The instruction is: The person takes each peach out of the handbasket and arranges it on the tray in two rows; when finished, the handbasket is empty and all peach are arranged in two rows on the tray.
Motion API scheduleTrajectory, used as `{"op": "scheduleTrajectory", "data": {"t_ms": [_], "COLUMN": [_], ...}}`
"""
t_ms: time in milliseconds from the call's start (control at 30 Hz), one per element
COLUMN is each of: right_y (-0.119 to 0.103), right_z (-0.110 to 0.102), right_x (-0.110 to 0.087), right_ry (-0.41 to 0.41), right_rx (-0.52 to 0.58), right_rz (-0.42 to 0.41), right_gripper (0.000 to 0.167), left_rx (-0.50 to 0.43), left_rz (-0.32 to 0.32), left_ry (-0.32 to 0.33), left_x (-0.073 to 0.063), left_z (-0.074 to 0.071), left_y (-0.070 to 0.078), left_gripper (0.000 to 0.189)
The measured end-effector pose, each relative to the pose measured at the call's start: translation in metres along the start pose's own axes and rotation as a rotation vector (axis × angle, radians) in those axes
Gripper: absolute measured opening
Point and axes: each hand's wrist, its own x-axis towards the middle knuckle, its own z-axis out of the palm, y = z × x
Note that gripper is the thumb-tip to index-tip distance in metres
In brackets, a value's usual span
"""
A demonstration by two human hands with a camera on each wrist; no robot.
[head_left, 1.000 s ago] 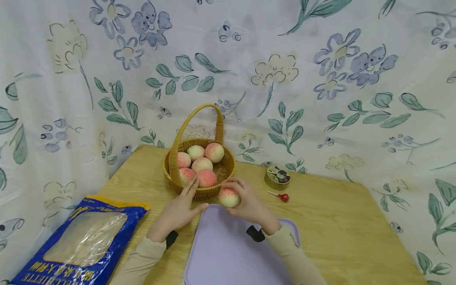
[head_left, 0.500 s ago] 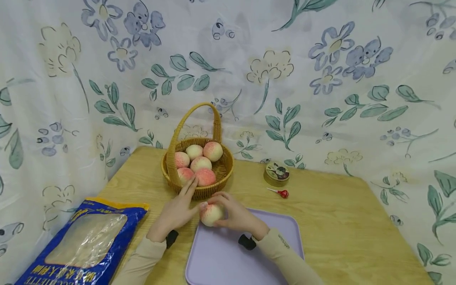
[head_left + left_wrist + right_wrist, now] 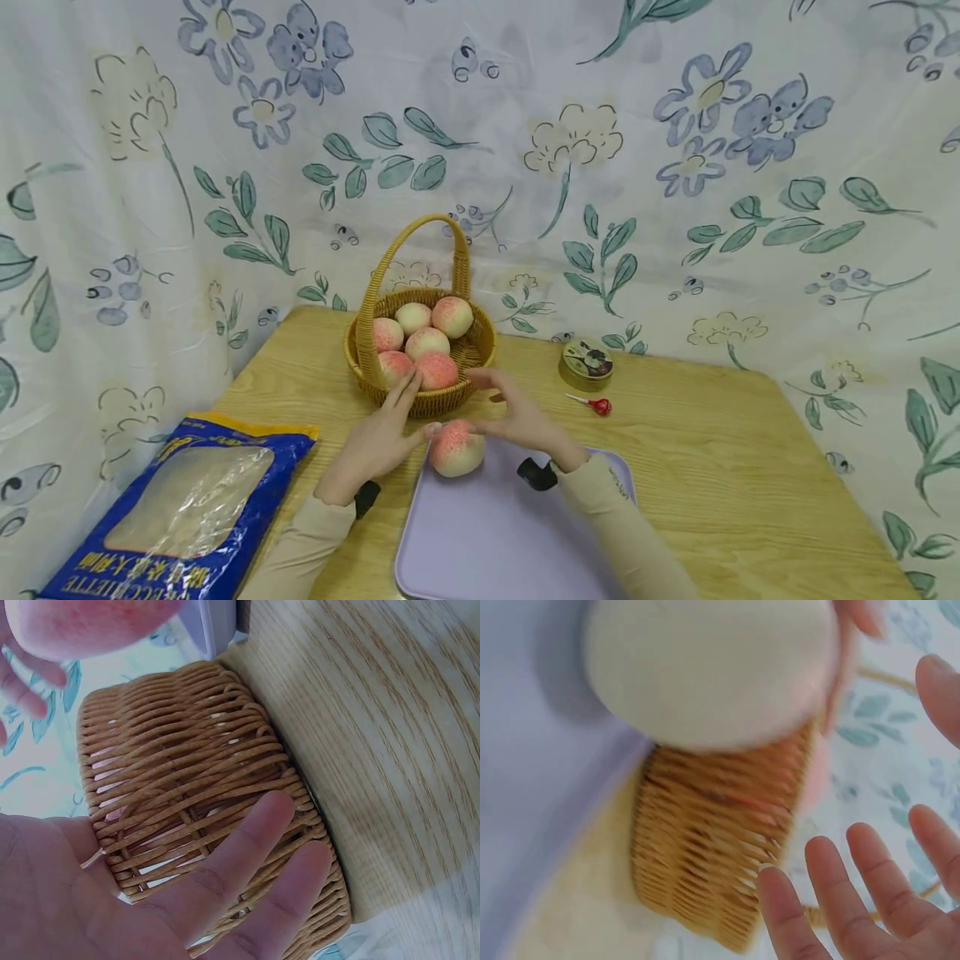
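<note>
1 peach, lower centre: likely light, firm (may roll); cup sides. Left hand, right hand: unclenched.

Clock per head view. Tray at 6 o'clock is seen as smooth, matt plastic; peach on it, matt. Basket, inner 8: rough, woven, wicker-like. Bag, outer 8: glossy film, creased. Tin at 4: glossy, metal-looking. Tabletop is wood-grained, smooth. Backdrop at 12: printed cloth.
</note>
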Motion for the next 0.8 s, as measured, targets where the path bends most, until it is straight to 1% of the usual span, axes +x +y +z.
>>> {"op": "scheduleTrajectory", "data": {"t_ms": [67, 167, 300, 400, 533, 667, 800], "right_y": [0.000, 0.000, 0.002, 0.005, 0.007, 0.009, 0.013], "right_z": [-0.007, -0.013, -0.014, -0.011, -0.008, -0.004, 0.001], "right_x": [0.009, 0.024, 0.043, 0.056, 0.072, 0.086, 0.098], "right_ry": [0.040, 0.076, 0.083, 0.064, 0.030, -0.020, -0.104], "right_rx": [-0.006, 0.012, 0.055, 0.080, 0.061, 0.024, -0.054], "right_rz": [-0.007, 0.002, 0.037, 0.084, 0.121, 0.155, 0.164], "right_gripper": [0.070, 0.067, 0.063, 0.063, 0.063, 0.063, 0.058], "left_rx": [-0.002, -0.005, -0.010, -0.014, -0.017, -0.015, -0.018], "left_rz": [-0.007, -0.012, -0.015, -0.019, -0.025, -0.028, -0.030], "left_ry": [0.001, -0.002, -0.006, -0.008, -0.014, -0.011, -0.001], "left_x": [0.000, 0.000, -0.001, -0.002, -0.002, -0.002, -0.003], "left_z": [-0.001, -0.002, -0.003, -0.003, -0.002, -0.001, -0.002], "left_y": [-0.001, -0.004, -0.005, -0.006, -0.004, -0.002, 0.000], "left_gripper": [0.089, 0.089, 0.089, 0.089, 0.088, 0.088, 0.088]}}
